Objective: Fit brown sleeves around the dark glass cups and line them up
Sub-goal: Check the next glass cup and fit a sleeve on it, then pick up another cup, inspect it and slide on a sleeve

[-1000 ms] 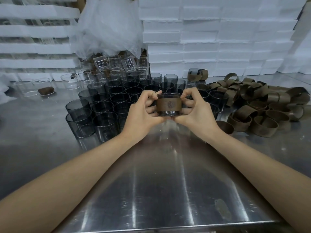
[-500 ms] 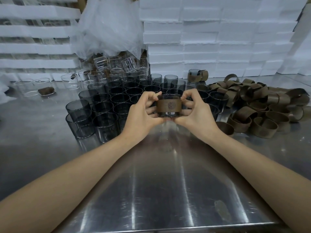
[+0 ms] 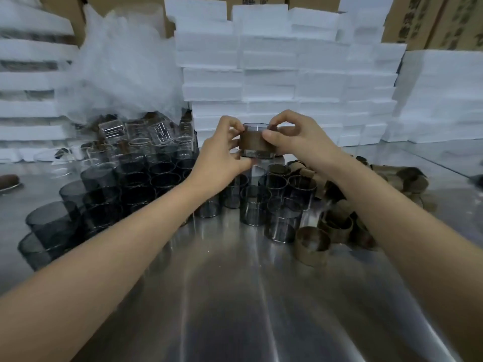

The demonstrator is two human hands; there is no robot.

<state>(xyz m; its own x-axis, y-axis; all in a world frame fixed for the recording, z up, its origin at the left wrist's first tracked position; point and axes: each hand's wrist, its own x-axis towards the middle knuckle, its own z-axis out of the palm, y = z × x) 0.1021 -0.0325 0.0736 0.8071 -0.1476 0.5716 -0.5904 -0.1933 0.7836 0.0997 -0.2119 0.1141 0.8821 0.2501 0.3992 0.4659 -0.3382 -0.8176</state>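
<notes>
Hands (image 3: 219,155) (image 3: 296,142) pinching sleeved cup (image 3: 254,141), carton (image 3: 407,19) print blurred

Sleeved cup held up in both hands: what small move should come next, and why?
Probably set it down on the steel table. The brown sleeve wraps the dark glass cup, glass showing above and below, and left hand and right hand pinch it in the air above bare cups.

Single head-worn wide-angle view; faces forward and down across steel table (image 3: 235,296) toward foam stacks (image 3: 287,74); near, arm's length.
</notes>
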